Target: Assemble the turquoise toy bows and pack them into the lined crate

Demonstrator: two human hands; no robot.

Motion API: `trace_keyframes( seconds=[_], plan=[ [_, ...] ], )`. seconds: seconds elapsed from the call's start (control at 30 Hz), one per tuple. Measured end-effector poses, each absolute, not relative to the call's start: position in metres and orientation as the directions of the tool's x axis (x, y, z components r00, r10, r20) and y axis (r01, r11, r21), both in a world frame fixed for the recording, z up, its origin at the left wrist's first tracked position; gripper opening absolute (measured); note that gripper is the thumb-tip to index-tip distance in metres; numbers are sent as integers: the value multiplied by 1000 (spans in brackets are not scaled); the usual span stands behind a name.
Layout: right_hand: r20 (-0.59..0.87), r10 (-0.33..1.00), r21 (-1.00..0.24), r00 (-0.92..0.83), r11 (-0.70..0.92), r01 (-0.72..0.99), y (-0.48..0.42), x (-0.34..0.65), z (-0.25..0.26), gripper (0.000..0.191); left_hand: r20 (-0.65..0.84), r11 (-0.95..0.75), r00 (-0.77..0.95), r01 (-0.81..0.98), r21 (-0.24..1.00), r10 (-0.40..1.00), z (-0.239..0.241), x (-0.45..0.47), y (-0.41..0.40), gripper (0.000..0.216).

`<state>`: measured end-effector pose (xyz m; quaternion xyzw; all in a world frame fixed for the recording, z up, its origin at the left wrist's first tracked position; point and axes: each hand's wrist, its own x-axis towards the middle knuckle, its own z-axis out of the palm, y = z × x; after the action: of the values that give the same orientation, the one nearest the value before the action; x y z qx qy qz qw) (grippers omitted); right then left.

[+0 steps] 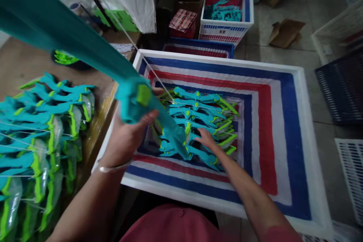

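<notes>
A brown table [28, 51] on the left carries a heap of teal-and-green pieces [61, 107], with white strings across it, and, farther back, a dark bowl [82, 65] of small green bits [64, 56]. In the middle, a large white tub [318, 196] with a striped lining [268, 140] holds rows of similar pieces [195, 114]. Crumpled brown paper [286, 33] lies on the grey tiled floor [262, 52], far right.

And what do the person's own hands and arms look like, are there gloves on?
No gloves: the left hand and right hand are both bare. A thin, pale, shiny bracelet circles the left wrist; none shows on the right. A dark red sleeve shows on the right arm.
</notes>
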<state>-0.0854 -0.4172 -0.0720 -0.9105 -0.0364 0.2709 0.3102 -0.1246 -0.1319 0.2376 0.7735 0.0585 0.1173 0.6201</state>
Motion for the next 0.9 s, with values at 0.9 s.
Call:
trace_keyframes(
  seconds=[0.9],
  plan=[
    [-277,408,-575,870,-795,190,-435,-25,-62,80,-366,-703,927,210,680,-77,-85,-119,-238,63]
  ],
)
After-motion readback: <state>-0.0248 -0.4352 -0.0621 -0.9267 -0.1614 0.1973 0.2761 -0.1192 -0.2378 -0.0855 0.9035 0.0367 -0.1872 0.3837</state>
